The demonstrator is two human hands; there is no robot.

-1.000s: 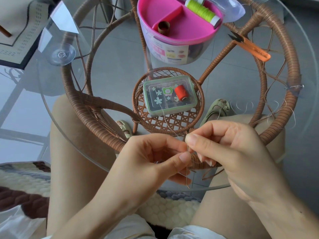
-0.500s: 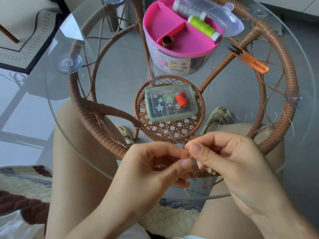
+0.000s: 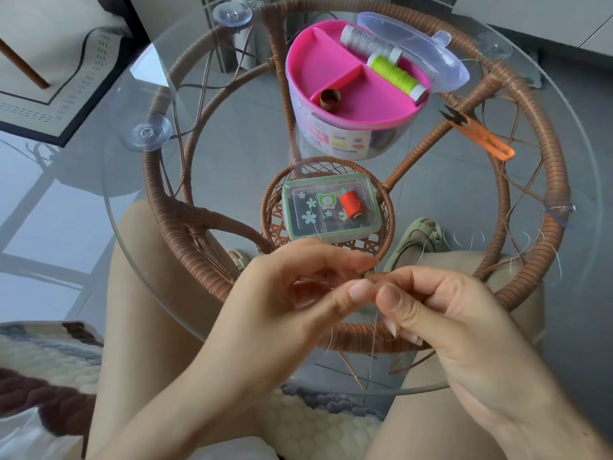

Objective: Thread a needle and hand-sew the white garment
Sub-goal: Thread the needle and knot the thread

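Nearest, well short of the box [image 3: 326,209], white cloth [image 3: 232,452], possibly the garment, lies in the lap. Between it and the box, the left hand [image 3: 298,293] and right hand [image 3: 447,313] meet, each pinching fine thread [image 3: 372,340]; the needle is too small to confirm. Judgement: the thread is limp, light and slippery, so grip close behind its tip. Beyond the box: tub [image 3: 331,141], snips [image 3: 481,137].

Left hand [image 3: 282,303], right hand [image 3: 447,322] apparently pinching.
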